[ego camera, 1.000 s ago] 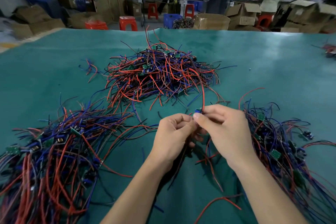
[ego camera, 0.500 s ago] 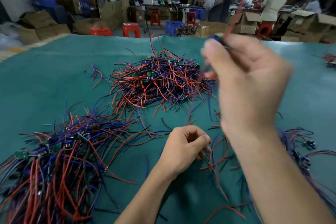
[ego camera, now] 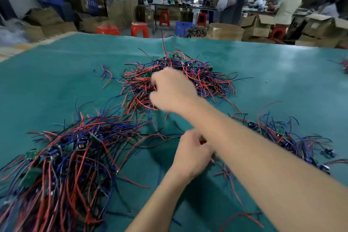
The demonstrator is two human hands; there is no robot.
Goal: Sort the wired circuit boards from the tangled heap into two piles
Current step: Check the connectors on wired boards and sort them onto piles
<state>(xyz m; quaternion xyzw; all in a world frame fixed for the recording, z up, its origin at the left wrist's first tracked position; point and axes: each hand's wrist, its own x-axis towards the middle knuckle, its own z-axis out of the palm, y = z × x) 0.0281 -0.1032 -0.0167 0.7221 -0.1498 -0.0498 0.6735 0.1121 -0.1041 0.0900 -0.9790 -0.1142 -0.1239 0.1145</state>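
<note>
The tangled heap [ego camera: 207, 79] of red, blue and black wires with small green boards lies at the middle of the green table [ego camera: 56, 84]. My right hand [ego camera: 171, 90] reaches across onto the heap's left side, blurred, its fingers curled down into the wires. My left hand [ego camera: 190, 152] rests low near the table's middle, fingers curled, partly under my right forearm, with thin wires trailing out beneath it. A large sorted pile [ego camera: 66, 156] spreads at the lower left. A smaller pile [ego camera: 282, 135] lies at the right.
Loose red and blue wires [ego camera: 106, 76] lie left of the heap. Beyond the table's far edge stand cardboard boxes [ego camera: 225, 31], red stools [ego camera: 139, 29], a blue crate [ego camera: 183, 27] and several people at benches. A few wires [ego camera: 345, 65] sit at the far right edge.
My right hand, which was raised high with a wired board half a second ago, has dropped forward onto the heap. My left hand stays curled in about the same spot.
</note>
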